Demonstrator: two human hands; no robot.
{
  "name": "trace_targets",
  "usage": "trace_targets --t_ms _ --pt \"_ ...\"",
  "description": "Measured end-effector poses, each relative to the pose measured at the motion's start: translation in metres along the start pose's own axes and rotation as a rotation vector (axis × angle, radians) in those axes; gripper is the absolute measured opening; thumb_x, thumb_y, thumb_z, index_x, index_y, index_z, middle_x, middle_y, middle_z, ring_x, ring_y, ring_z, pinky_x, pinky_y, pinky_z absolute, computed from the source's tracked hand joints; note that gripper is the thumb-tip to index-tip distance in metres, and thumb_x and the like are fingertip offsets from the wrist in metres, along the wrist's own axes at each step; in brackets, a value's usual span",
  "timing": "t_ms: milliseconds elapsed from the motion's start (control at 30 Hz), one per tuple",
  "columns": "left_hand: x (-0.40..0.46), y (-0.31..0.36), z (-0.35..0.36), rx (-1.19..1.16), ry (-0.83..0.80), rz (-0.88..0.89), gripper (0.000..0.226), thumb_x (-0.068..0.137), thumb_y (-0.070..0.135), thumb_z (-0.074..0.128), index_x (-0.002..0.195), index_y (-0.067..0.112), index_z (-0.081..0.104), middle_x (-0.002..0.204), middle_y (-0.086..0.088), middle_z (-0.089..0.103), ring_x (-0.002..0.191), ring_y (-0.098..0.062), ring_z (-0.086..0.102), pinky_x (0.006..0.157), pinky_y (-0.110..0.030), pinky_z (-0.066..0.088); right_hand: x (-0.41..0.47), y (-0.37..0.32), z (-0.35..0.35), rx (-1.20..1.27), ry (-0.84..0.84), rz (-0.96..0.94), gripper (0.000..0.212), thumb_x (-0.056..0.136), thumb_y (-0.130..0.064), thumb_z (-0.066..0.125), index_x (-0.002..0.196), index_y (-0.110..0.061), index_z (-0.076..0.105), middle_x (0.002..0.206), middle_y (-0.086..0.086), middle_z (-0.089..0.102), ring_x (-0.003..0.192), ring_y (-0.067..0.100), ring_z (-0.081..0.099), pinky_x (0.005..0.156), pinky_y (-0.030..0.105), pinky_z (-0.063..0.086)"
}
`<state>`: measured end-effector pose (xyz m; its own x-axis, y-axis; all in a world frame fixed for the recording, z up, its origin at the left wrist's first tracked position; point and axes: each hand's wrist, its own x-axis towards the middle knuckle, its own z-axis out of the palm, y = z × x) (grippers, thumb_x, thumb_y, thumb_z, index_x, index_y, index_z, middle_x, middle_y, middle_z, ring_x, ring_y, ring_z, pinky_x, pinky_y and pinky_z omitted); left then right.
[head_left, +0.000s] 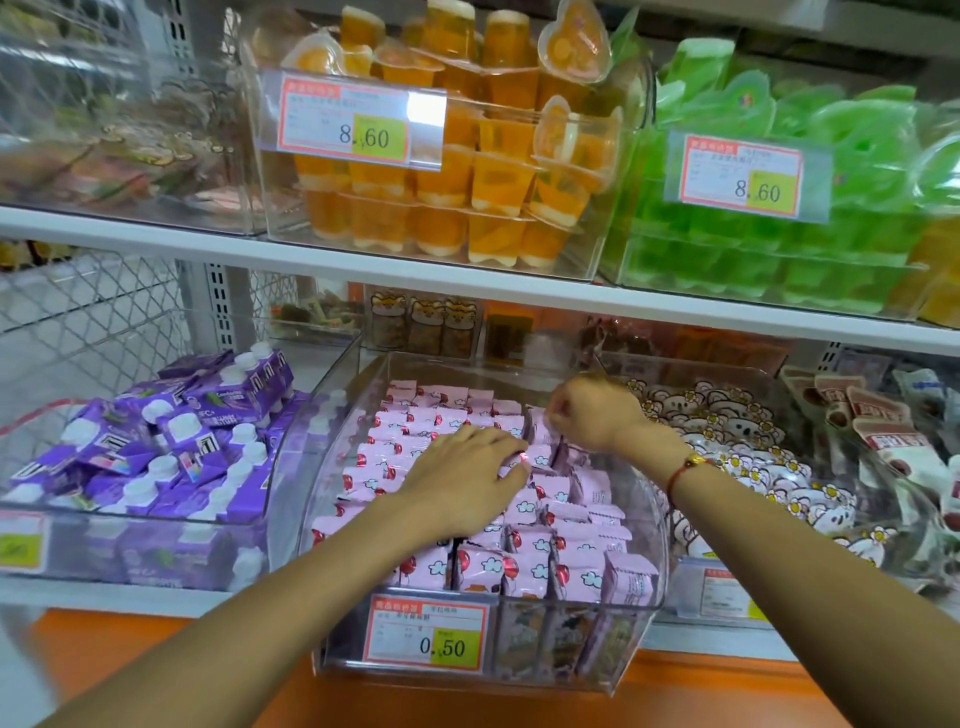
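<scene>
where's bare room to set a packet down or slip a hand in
Bare: orange ledge before the clear bin, and the gap along its left wall. Crowded: pink packets fill the rest, under left hand and right hand.

Two hands, one red bracelet, two 8.60 price tags, one 0.50 tag

Your right hand is blurred, so whether its curled fingers pinch one of the pink packets cannot be told. Your left hand hides the pink packets under its palm. Both your forearms are cut off by the bottom edge. The small print on the price label is too small to read, and the contents of the top-left bin are blurred.
</scene>
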<state>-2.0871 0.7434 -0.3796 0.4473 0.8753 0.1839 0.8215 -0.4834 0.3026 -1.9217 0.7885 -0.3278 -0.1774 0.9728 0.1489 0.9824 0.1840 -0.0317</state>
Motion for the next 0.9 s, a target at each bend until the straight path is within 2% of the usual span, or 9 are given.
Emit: trace_targets --t_ms 167,333,433,467,567,633,733,833,900 --pt "0.001 0.001 -0.001 -0.002 0.015 -0.004 0.047 0.1 0.044 0.027 0.142 0.025 0.036 0.147 0.007 0.037 0.132 -0.016 0.031 0.106 -0.035 0.026 -0.016 0.0 -0.007 0.428 0.459 0.1 0.024 0.099 -0.02 0.044 0.078 -0.013 0.053 0.067 0.001 0.058 0.055 0.019 0.057 0.041 0.017 0.035" --pt "0.002 0.005 -0.005 -0.006 0.032 -0.003 0.043 0.101 0.039 0.026 0.141 0.026 0.038 0.142 0.003 0.043 0.123 -0.018 0.038 0.094 -0.033 0.033 -0.034 0.001 -0.012 0.939 0.808 0.322 0.015 0.098 -0.023 0.044 0.091 -0.014 0.052 0.071 -0.004 0.055 0.058 0.014 0.049 0.06 0.033 0.038" --pt "-0.002 0.007 -0.011 -0.101 0.224 -0.045 0.036 0.101 0.03 0.031 0.135 0.026 0.043 0.109 0.004 0.055 0.076 -0.009 0.045 0.058 -0.023 0.034 -0.04 -0.001 -0.012 1.12 0.737 0.393 0.012 0.099 -0.021 0.043 0.096 -0.014 0.051 0.083 0.008 0.061 0.07 0.025 0.055 0.066 0.041 0.045" --pt "-0.004 0.008 -0.014 -0.164 0.289 -0.087 0.035 0.1 0.028 0.034 0.135 0.027 0.041 0.108 0.004 0.055 0.069 -0.007 0.044 0.052 -0.022 0.031 -0.04 -0.003 -0.011 1.177 0.7 0.403 0.012 0.099 -0.022 0.043 0.094 -0.015 0.051 0.089 0.012 0.064 0.074 0.028 0.06 0.069 0.045 0.049" --pt "-0.008 0.009 -0.024 -0.431 0.398 -0.133 0.04 0.096 0.026 0.045 0.135 0.028 0.037 0.128 0.006 0.051 0.08 -0.009 0.057 0.059 -0.025 0.04 -0.045 -0.007 -0.01 1.249 0.665 0.409 0.014 0.099 -0.023 0.044 0.095 -0.011 0.051 0.094 0.019 0.065 0.073 0.031 0.066 0.069 0.048 0.056" --pt "-0.013 0.014 -0.028 -0.565 0.413 -0.025 0.047 0.091 0.023 0.054 0.134 0.03 0.037 0.129 0.008 0.046 0.098 -0.006 0.055 0.067 -0.025 0.047 -0.049 -0.008 -0.009 1.296 0.649 0.385 0.014 0.1 -0.02 0.043 0.094 -0.009 0.05 0.088 0.016 0.064 0.058 0.017 0.066 0.054 0.031 0.056" --pt "-0.02 0.022 -0.031 -0.498 0.435 0.116 0.056 0.078 0.017 0.067 0.126 0.034 0.043 0.122 0.014 0.043 0.109 -0.004 0.049 0.073 -0.034 0.054 -0.052 -0.011 -0.009 1.414 0.607 0.387 0.015 0.1 -0.018 0.042 0.095 -0.008 0.05 0.079 0.008 0.063 0.043 0.004 0.061 0.043 0.014 0.048" --pt "-0.02 0.02 -0.03 -0.404 0.509 0.165 0.046 0.076 0.016 0.074 0.116 0.03 0.055 0.116 0.014 0.054 0.105 -0.009 0.052 0.082 -0.037 0.051 -0.056 -0.014 -0.013 1.45 0.54 0.397 0.02 0.099 -0.016 0.044 0.105 -0.001 0.056 0.082 0.009 0.066 0.046 0.005 0.062 0.046 0.016 0.051" --pt "-0.02 0.016 -0.032 -0.497 0.523 0.147 0.039 0.079 0.016 0.074 0.113 0.026 0.059 0.114 0.012 0.061 0.104 -0.008 0.056 0.081 -0.033 0.053 -0.059 -0.015 -0.016 1.487 0.489 0.39 0.021 0.098 -0.014 0.046 0.107 0.0 0.059 0.089 0.014 0.068 0.058 0.015 0.067 0.06 0.03 0.06"
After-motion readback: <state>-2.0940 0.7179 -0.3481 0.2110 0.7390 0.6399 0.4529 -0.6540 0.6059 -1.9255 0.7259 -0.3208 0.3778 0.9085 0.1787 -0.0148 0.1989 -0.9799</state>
